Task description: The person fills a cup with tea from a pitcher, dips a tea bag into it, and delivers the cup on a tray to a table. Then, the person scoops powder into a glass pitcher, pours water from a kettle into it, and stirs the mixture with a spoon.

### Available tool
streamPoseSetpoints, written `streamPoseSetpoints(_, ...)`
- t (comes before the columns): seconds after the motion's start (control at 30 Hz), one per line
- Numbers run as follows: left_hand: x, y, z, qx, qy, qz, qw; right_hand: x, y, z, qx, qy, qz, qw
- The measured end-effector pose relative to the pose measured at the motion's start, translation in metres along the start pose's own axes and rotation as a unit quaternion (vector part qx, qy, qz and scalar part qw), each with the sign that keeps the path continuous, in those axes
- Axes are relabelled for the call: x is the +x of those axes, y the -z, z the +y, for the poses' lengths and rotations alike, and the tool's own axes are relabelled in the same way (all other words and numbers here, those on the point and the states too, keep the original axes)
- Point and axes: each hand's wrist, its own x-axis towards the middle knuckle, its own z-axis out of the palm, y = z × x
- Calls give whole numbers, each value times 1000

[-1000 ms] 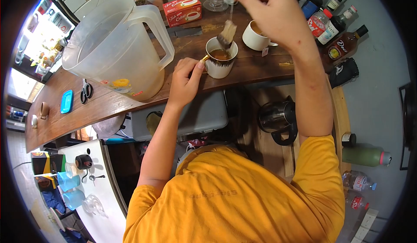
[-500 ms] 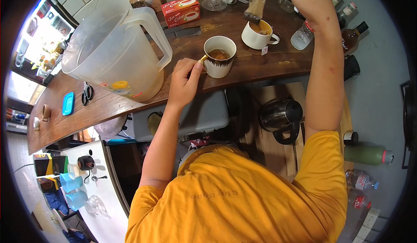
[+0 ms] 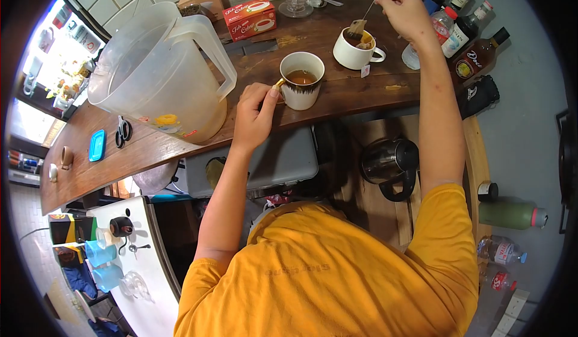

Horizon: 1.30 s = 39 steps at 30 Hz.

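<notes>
Right hand (image 3: 404, 15) up high, fingertips pinched together on the string (image 3: 368, 9), and there's my tea bag (image 3: 357, 26) hanging at the white cup's (image 3: 348, 55) mouth! Left hand (image 3: 254, 113) clamps the gold handle of my patterned mug (image 3: 303, 99), upright on the wooden counter (image 3: 385, 90), brown liquid inside!

The dark wooden counter (image 3: 355, 93) is worn pale in places. On its left lie a blue lid (image 3: 97, 145) and black scissors (image 3: 123, 132); rightward stand a plastic pitcher (image 3: 153, 78), a red tea box (image 3: 250, 20) farther back, a gold-handled mug (image 3: 300, 98) towards the near edge, a white cup (image 3: 349, 55) beyond it, then bottles (image 3: 474, 65).
</notes>
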Motion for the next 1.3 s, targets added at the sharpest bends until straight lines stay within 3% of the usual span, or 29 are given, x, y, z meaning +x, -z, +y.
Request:
streamPoseSetpoints(0.03, 0, 0, 0, 3, -5, 4, 1000, 0, -2, 6, -9, 10, -5, 1000)
streamPoseSetpoints(0.07, -1, -1, 0, 4, -5, 2, 1000, -8, -2, -3, -17, -42, -25, 999)
streamPoseSetpoints(0.17, 0, 0, 2, 3, 3, 3, 1000, -11, -14, 16, -98, 0, 2, 995)
streamPoseSetpoints(0.37, -1, 0, 4, 10, 11, 4, 1000, -51, -17, 35, -195, -35, -17, 980)
streamPoseSetpoints(0.43, -1, -1, 4, 3, 11, 8, 1000, -71, -22, 37, -254, 101, 153, 950)
streamPoseSetpoints(0.5, -2, -1, 2, 0, 12, 9, 1000, -89, -26, 27, -225, 97, 132, 960)
streamPoseSetpoints(0.57, -2, -2, 1, -5, 12, 9, 1000, -111, -38, 7, 12, 85, 45, 995)
streamPoseSetpoints(0.7, -4, -3, -2, -60, 59, 3, 996, -148, -81, -15, 191, 192, -42, 962)
streamPoseSetpoints(0.83, -7, -3, -6, -120, 103, -14, 987, -160, -100, -18, 120, 186, -90, 971)
streamPoseSetpoints(0.97, -6, -4, 3, -129, 121, 2, 984, -159, -118, -10, 209, 117, -161, 957)
streamPoseSetpoints(1.03, -5, -5, 8, -156, 124, -8, 980, -160, -119, -6, 160, 161, -113, 967)
streamPoseSetpoints(1.1, -4, -1, 13, -140, 133, 3, 981, -164, -118, -8, 177, 144, -139, 964)
streamPoseSetpoints(1.17, -4, 9, 29, -75, 122, -71, 987, -171, -110, -17, 187, 152, -92, 966)
streamPoseSetpoints(1.3, -24, 28, 68, -64, 94, -42, 993, -202, -104, -31, 254, 121, -82, 956)
